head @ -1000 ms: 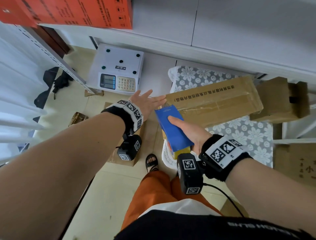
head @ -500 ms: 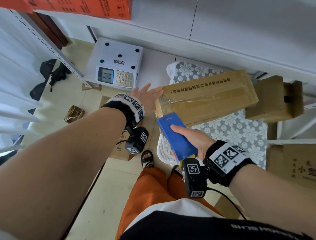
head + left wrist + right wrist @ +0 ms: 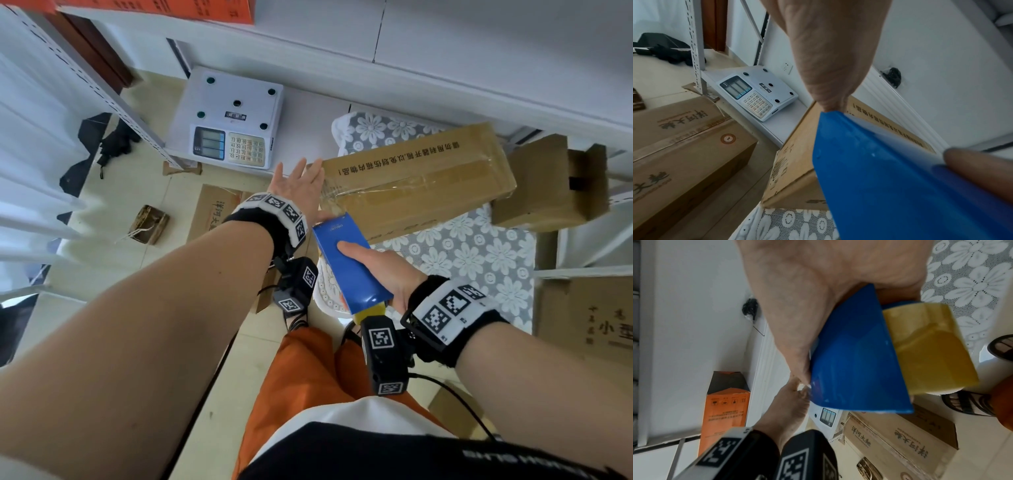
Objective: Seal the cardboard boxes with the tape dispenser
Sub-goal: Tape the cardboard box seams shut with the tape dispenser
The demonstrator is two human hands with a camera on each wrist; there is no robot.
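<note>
At centre frame in the head view, the long cardboard box [image 3: 416,186] lies on the desk [image 3: 479,253], clear tape already visible along its top seam. Its left end is pressed by the spread left hand [image 3: 298,186]. The blue tape dispenser [image 3: 346,260] is gripped by the right hand [image 3: 383,274] at that end, so this strip seems nearly finished; the smaller box [image 3: 548,185] at right seems unsealed.

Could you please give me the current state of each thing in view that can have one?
long cardboard box: flaps closed, clear tape along the top seam, lying on the floral cloth.
tape dispenser: held at the box's near-left end, yellowish roll loaded.
right hand: grips the dispenser.
left hand: fingers straight, flat against the box's left end.
smaller box: flap standing open.
weighing scale: display blank.
</note>
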